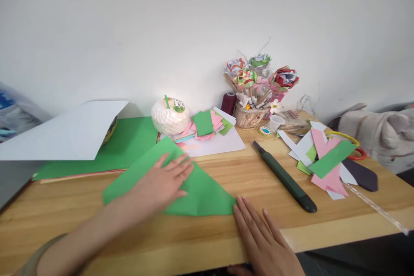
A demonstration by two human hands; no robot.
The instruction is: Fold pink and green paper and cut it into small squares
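A green sheet of paper point(207, 194), folded into a triangle, lies on the wooden table point(181, 246) in front of me. My left hand point(166, 183) rests across the paper's middle with its fingers spread, slightly blurred. At the paper's right corner, my right hand point(258, 233) lies flat on the table, its fingertips touching the tip. To the right of the paper lies a dark green cutter knife point(286, 177). Neither hand grips anything.
Behind the paper stand a white textured ball-shaped object point(171, 117) and a basket point(250, 115) of paper flowers. Paper scraps point(334, 159) and scissors with a yellow and red handle point(357, 153) lie at the right. More green sheets point(136, 138) and a white sheet point(64, 133) are left.
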